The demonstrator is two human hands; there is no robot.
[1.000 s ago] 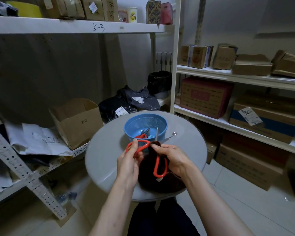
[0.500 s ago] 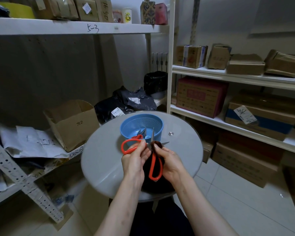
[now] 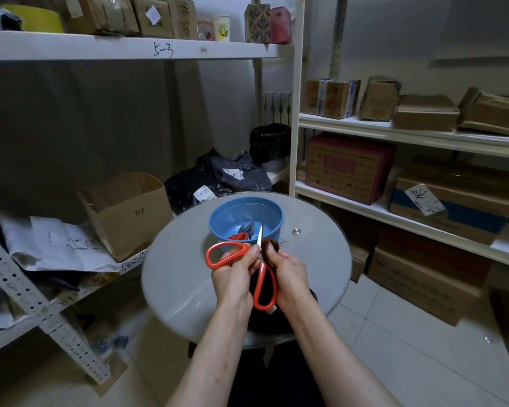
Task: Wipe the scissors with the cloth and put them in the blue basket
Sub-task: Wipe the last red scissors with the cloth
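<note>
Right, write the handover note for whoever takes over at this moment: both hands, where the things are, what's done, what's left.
Left hand grips the red-handled scissors near the pivot, blades spread, above the round table.
Right hand pinches the dark cloth around one blade; the other blade points up, bare.
Blue basket stands on the table just beyond the hands, with other scissors already in it.
Done: scissors in hand, wiping under way.
Left: finish wiping the blades, then put the scissors in the basket.
</note>
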